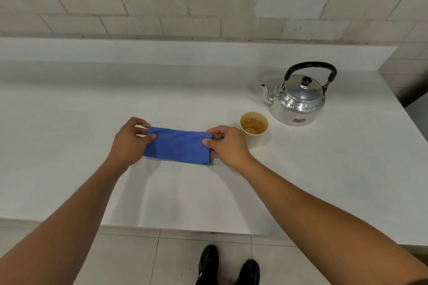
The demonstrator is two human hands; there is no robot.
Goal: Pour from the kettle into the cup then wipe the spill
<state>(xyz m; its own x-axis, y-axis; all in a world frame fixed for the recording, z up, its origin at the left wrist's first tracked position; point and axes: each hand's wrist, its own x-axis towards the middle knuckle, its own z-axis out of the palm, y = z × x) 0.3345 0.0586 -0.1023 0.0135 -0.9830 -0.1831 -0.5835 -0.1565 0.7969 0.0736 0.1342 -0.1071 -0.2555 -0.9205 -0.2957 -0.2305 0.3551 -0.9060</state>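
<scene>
1. A person is standing at a white counter [301, 180] set against a pale brick wall [162, 0], both bare forearms reaching forward over the surface.
2. A blue cloth [178, 146], folded into a flat rectangle, is lying on the counter in front of the person — roughly mid-counter, left of the cup and apart from it.
3. The left hand [129, 140] is pinching the left end of the cloth, thumb on top and fingers curled around the far corner.
4. The right hand [228, 143] is gripping the right end the same way, thumb pressing on the top and fingertips closing over the far edge.
5. A tan cup [254, 128] is sitting upright just beside the right hand, holding an amber liquid well below the rim.
6. A shiny metal kettle [297, 99] is standing upright beyond and to the right of the cup — near it but not touching, spout pointing left, black handle raised, lid on with its dark knob showing.
7. I cannot tell whether any wet patch is showing on the counter; the surface near the cup is looking plain white.
8. Below the counter's near edge, two black shoes [229, 266] are resting on a light tiled floor [129, 261].
</scene>
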